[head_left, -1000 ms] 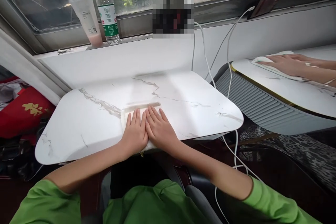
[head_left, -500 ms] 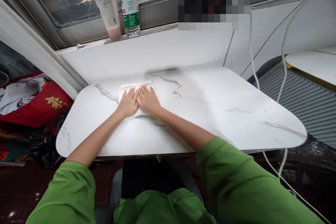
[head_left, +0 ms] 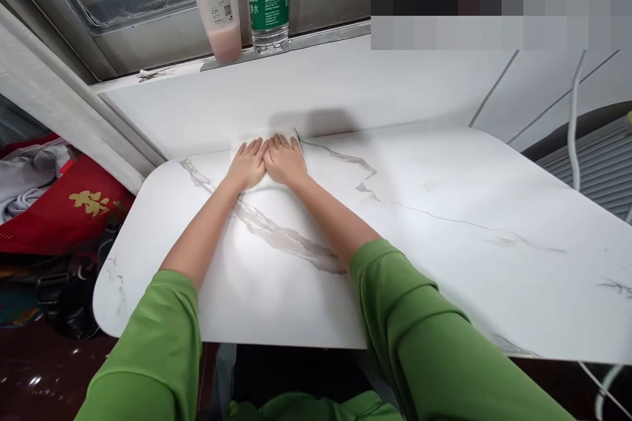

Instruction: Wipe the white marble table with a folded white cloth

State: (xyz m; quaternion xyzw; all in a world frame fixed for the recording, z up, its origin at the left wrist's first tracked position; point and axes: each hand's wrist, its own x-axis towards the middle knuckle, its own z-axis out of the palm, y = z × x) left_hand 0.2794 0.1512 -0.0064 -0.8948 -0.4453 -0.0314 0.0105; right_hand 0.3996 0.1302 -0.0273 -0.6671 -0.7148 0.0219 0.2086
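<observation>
My left hand and my right hand lie side by side, palms down, with thumbs close together. Their fingers are stretched out flat and point toward the wall. Under both palms is a thin white sheet, a cloth or a tissue; I cannot tell which, since the hands cover most of it. It lies at the back of a white tabletop with grey-brown marble veins. Green sleeves cover my upper arms.
On the window ledge stand a plastic cup with a pink remainder and a green-labelled water bottle. A red bag is at the left. A white cable hangs at the right, near a grey ribbed surface.
Both hands have slid the white sheet away from me, up to the table's back edge by the wall. The camera view has come closer to the table and the window ledge.
</observation>
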